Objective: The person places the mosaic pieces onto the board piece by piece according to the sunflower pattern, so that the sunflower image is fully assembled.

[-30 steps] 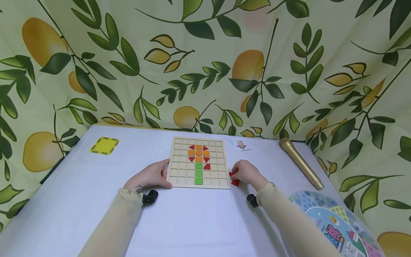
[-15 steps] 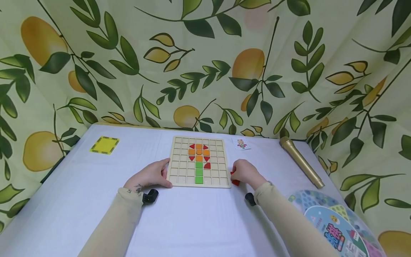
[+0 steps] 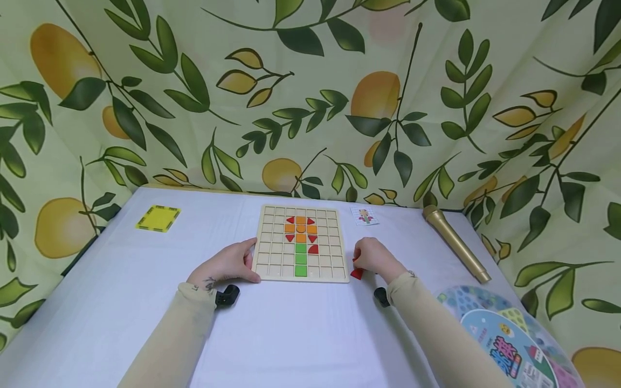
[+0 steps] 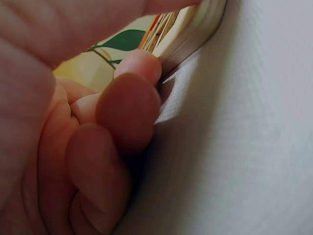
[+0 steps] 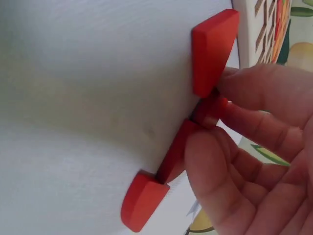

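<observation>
A printed fabric backdrop (image 3: 310, 70) stands behind the worktop (image 3: 296, 334) and continues along its left and right sides. Ground colour: pale cream-green. Print: green leaves (image 3: 152, 60) and orange-yellow fruit (image 3: 63, 51). Shallow folds show at the right. The worktop is faced with white cloth (image 4: 254, 156) of visible weave. Lighting is even; shadows on the cloth are soft-edged.
</observation>
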`<act>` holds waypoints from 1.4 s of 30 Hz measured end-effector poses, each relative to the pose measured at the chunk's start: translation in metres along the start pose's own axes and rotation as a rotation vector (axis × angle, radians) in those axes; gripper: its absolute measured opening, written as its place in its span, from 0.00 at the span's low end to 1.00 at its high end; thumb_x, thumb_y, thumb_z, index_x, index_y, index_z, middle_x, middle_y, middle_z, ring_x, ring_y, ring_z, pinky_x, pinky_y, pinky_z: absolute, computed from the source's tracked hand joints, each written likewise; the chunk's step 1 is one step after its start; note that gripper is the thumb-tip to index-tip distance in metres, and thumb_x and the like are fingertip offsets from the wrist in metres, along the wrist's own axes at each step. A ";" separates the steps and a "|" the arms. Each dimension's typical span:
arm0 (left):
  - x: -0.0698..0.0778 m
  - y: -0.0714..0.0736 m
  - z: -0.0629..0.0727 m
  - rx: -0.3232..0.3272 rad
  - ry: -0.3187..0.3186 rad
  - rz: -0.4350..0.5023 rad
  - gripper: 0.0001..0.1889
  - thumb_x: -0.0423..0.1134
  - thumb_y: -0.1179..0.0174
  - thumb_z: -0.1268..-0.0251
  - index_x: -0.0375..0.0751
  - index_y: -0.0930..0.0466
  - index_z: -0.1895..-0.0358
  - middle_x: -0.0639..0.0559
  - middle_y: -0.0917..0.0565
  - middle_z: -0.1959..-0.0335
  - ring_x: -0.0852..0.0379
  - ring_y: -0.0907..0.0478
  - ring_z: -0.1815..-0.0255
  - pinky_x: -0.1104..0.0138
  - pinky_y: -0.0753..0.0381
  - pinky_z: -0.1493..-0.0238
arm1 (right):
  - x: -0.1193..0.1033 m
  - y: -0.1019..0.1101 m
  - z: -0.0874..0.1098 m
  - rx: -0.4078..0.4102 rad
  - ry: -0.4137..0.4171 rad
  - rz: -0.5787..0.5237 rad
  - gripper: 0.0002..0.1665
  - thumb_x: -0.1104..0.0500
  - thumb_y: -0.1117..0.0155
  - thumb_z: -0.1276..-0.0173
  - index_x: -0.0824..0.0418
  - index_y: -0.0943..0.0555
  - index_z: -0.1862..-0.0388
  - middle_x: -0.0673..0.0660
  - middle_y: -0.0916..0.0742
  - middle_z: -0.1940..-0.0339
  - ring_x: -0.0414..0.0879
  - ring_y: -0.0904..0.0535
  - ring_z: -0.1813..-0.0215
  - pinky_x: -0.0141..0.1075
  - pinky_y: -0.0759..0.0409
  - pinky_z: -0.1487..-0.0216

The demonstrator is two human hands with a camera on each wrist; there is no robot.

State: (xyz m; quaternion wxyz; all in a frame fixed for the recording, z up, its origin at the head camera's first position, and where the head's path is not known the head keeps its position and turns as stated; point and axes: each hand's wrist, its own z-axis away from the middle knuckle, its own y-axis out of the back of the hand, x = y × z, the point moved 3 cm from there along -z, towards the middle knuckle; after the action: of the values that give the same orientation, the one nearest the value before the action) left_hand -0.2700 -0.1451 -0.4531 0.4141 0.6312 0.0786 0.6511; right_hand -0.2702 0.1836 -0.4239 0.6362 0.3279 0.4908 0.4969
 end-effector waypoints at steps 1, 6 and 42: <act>0.000 0.000 0.000 0.000 0.000 0.000 0.55 0.38 0.24 0.66 0.30 0.47 0.31 0.51 0.27 0.81 0.57 0.32 0.81 0.67 0.35 0.76 | 0.000 0.000 0.000 0.007 0.005 0.006 0.04 0.63 0.33 0.49 0.61 0.21 0.77 0.54 0.21 0.76 0.46 0.28 0.72 0.34 0.30 0.71; 0.000 0.000 0.000 -0.002 0.009 0.015 0.55 0.38 0.24 0.67 0.30 0.48 0.31 0.51 0.27 0.81 0.57 0.32 0.81 0.67 0.35 0.76 | -0.001 0.002 0.001 0.067 -0.001 0.042 0.04 0.63 0.38 0.49 0.61 0.23 0.79 0.54 0.22 0.80 0.46 0.28 0.76 0.34 0.32 0.74; 0.000 0.000 0.000 -0.003 0.006 0.014 0.55 0.38 0.24 0.67 0.30 0.47 0.31 0.51 0.27 0.81 0.56 0.32 0.81 0.67 0.35 0.76 | -0.060 -0.010 -0.030 0.047 0.045 -0.307 0.05 0.69 0.39 0.40 0.62 0.17 0.68 0.55 0.18 0.68 0.47 0.26 0.64 0.36 0.25 0.60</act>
State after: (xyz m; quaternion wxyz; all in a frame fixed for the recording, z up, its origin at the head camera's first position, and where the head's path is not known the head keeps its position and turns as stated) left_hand -0.2701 -0.1452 -0.4527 0.4103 0.6290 0.0746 0.6560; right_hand -0.2973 0.1213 -0.4241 0.6855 0.2525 0.5610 0.3893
